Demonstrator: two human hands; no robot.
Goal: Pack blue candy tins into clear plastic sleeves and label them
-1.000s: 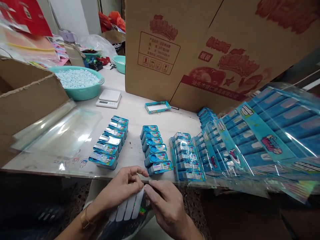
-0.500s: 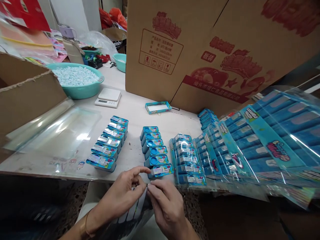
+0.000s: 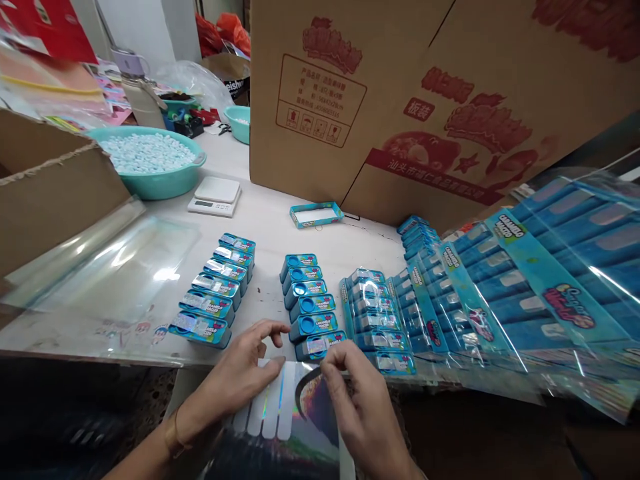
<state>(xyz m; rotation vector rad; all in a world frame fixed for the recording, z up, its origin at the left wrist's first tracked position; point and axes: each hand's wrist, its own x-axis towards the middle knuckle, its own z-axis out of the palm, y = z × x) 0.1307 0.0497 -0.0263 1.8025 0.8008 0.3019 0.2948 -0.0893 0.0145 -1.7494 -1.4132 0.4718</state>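
My left hand [image 3: 250,367] has its thumb over the upper edge of a sheet of silvery strip stickers [image 3: 277,413], with index finger raised and curled apart. The sheet hangs below the table's front edge, partly covered by this hand. My right hand [image 3: 360,393] is closed in a pinch by the sheet's upper right corner; whatever its fingertips hold is hidden. Just beyond them stands the nearest blue box [image 3: 316,347] of the middle row, bearing a shiny strip. Boxes behind it, like this one [image 3: 317,325], show bare round recesses. The left row [image 3: 200,327] carries shiny strips.
Clear-wrapped blue packs [image 3: 465,287] crowd the right side. An open blue tray [image 3: 317,215] lies before a large carton [image 3: 310,167]. A white scale [image 3: 215,197], a teal basin of pale candies [image 3: 165,180] and clear plastic bags [image 3: 125,267] are left.
My hands, together at the sheet before, have moved apart. The right hand went right and slightly up, the left fingers spread, and more of the sticker sheet now shows.
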